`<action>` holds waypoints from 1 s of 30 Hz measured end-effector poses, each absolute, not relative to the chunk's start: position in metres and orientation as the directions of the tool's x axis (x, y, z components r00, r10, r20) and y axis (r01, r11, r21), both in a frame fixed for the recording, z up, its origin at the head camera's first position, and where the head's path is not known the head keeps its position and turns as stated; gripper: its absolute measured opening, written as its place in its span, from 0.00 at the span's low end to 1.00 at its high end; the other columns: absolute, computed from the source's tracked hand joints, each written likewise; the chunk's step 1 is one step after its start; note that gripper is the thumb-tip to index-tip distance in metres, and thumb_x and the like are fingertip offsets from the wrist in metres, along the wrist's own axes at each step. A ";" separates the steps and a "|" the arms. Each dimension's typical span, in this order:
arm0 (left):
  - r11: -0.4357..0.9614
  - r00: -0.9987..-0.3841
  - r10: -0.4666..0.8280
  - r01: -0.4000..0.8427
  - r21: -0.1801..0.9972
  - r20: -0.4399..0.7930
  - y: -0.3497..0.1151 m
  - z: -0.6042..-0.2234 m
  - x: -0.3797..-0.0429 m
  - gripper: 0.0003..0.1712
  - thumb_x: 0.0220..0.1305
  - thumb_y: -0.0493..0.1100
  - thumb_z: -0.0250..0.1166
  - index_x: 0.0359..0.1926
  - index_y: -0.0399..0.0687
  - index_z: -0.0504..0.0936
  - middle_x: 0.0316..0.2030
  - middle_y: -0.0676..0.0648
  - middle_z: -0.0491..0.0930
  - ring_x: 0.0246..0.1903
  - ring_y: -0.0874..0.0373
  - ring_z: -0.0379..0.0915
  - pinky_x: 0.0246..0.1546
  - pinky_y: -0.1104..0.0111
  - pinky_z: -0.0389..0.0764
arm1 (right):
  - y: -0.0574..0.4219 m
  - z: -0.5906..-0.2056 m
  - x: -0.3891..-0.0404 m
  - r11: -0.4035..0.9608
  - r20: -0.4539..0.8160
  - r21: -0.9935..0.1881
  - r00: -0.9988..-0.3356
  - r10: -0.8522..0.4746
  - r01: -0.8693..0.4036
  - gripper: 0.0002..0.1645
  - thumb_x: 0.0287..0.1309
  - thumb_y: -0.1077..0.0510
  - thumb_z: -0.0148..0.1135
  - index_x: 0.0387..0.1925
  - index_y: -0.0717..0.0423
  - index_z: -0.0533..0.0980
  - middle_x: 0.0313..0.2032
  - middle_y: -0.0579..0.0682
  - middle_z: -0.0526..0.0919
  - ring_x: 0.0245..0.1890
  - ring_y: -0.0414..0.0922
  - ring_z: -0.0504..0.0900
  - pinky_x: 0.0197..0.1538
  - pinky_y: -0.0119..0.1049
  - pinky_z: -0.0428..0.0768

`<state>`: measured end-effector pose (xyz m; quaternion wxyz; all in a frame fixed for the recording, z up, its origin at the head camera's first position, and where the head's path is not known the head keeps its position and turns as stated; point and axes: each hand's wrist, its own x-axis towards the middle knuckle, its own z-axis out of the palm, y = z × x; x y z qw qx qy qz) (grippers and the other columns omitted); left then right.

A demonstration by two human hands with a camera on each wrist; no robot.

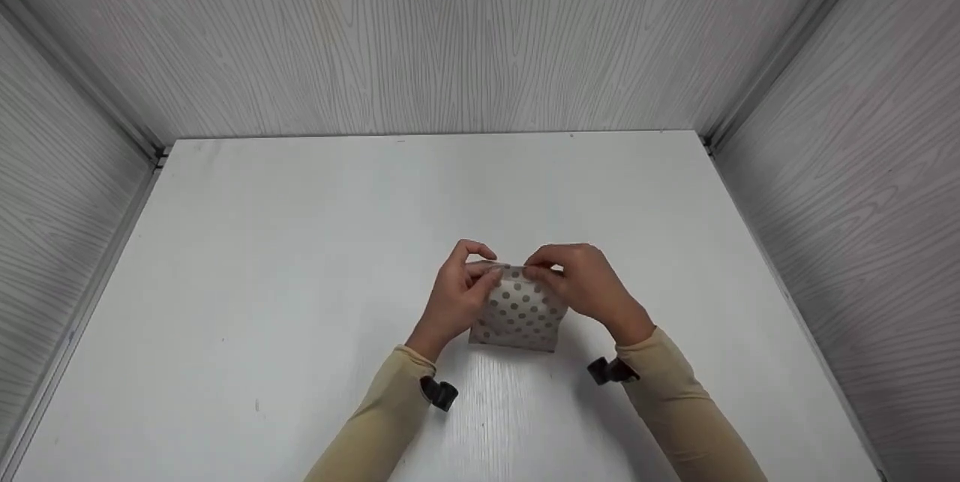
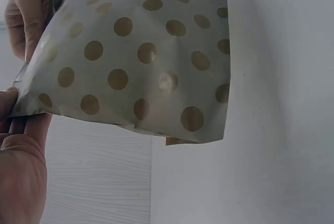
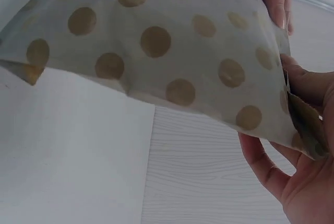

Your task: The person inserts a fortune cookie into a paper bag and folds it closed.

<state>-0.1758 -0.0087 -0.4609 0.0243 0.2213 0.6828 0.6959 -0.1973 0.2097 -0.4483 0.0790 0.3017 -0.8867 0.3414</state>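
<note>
Both hands hold a white paper bag with tan polka dots (image 1: 521,317) by its top edge, near the front middle of the table. It looks puffed out, and whatever is inside is hidden. My left hand (image 1: 459,298) pinches the left end of the top edge between thumb and fingers. At the right end of that edge, the thumb and fingers of my right hand (image 1: 589,283) pinch the paper. In the right wrist view, a folded flap of the bag (image 3: 308,122) shows by the right hand's fingers. The bag's lower end hangs toward the person.
A white table (image 1: 300,242) spreads around the hands. Grey wood-grain panels stand at the back (image 1: 435,39), the left (image 1: 60,167) and the right (image 1: 855,167). Black wrist cameras are strapped over the tan sleeves (image 1: 375,422).
</note>
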 end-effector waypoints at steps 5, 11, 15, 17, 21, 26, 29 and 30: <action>-0.089 -0.905 0.345 0.234 0.968 0.250 -0.010 -0.459 -0.175 0.09 0.69 0.27 0.56 0.48 0.30 0.68 0.36 0.34 0.84 0.22 0.56 0.66 0.23 0.74 0.68 | 0.211 -0.446 -0.196 0.588 0.352 -0.552 -0.805 -0.478 -0.591 0.03 0.60 0.57 0.68 0.31 0.51 0.84 0.30 0.39 0.84 0.31 0.36 0.81 0.35 0.37 0.80; -0.042 -0.905 0.328 0.273 0.961 0.271 -0.012 -0.458 -0.175 0.07 0.69 0.31 0.60 0.43 0.29 0.79 0.34 0.38 0.85 0.30 0.49 0.78 0.33 0.66 0.79 | 0.216 -0.446 -0.195 0.558 0.334 -0.594 -0.809 -0.484 -0.579 0.04 0.57 0.60 0.70 0.29 0.48 0.82 0.29 0.36 0.83 0.31 0.34 0.80 0.34 0.35 0.79; 0.008 -0.906 0.315 0.299 0.954 0.282 -0.011 -0.455 -0.174 0.07 0.69 0.33 0.61 0.39 0.30 0.82 0.31 0.39 0.85 0.28 0.41 0.78 0.30 0.68 0.78 | 0.218 -0.445 -0.196 0.539 0.311 -0.614 -0.805 -0.506 -0.576 0.06 0.57 0.63 0.70 0.29 0.49 0.82 0.30 0.37 0.83 0.33 0.35 0.81 0.37 0.37 0.80; 0.022 -0.904 0.301 0.325 0.946 0.303 -0.009 -0.455 -0.173 0.07 0.68 0.32 0.61 0.39 0.29 0.82 0.30 0.38 0.85 0.26 0.40 0.76 0.28 0.72 0.75 | 0.218 -0.443 -0.197 0.547 0.294 -0.607 -0.802 -0.519 -0.577 0.05 0.58 0.63 0.69 0.31 0.49 0.82 0.32 0.39 0.84 0.35 0.37 0.81 0.40 0.39 0.80; 0.056 -0.877 0.272 0.426 0.903 0.396 -0.003 -0.454 -0.170 0.05 0.67 0.29 0.61 0.37 0.28 0.81 0.29 0.38 0.84 0.26 0.43 0.78 0.27 0.74 0.76 | 0.214 -0.439 -0.197 0.572 0.289 -0.546 -0.778 -0.557 -0.612 0.02 0.59 0.60 0.69 0.35 0.49 0.84 0.34 0.41 0.84 0.37 0.38 0.81 0.46 0.41 0.78; 0.089 -0.824 0.276 0.535 0.840 0.496 0.003 -0.451 -0.168 0.04 0.66 0.27 0.61 0.37 0.27 0.81 0.30 0.37 0.85 0.29 0.46 0.82 0.31 0.69 0.82 | 0.207 -0.435 -0.197 0.576 0.339 -0.461 -0.734 -0.589 -0.675 0.02 0.60 0.56 0.68 0.33 0.49 0.84 0.33 0.38 0.82 0.34 0.35 0.80 0.45 0.39 0.77; 0.093 -0.805 0.275 0.567 0.819 0.526 0.005 -0.449 -0.166 0.03 0.64 0.25 0.61 0.37 0.26 0.81 0.31 0.37 0.84 0.31 0.46 0.83 0.34 0.65 0.84 | 0.205 -0.434 -0.197 0.573 0.353 -0.444 -0.722 -0.595 -0.689 0.02 0.60 0.58 0.69 0.32 0.49 0.82 0.33 0.38 0.80 0.34 0.35 0.79 0.44 0.38 0.77; 0.095 -0.798 0.274 0.578 0.810 0.537 0.005 -0.448 -0.166 0.03 0.64 0.25 0.62 0.37 0.27 0.81 0.31 0.37 0.84 0.31 0.47 0.84 0.35 0.64 0.85 | 0.204 -0.433 -0.197 0.568 0.352 -0.455 -0.724 -0.593 -0.686 0.04 0.59 0.59 0.69 0.31 0.48 0.81 0.32 0.38 0.80 0.34 0.35 0.78 0.43 0.38 0.78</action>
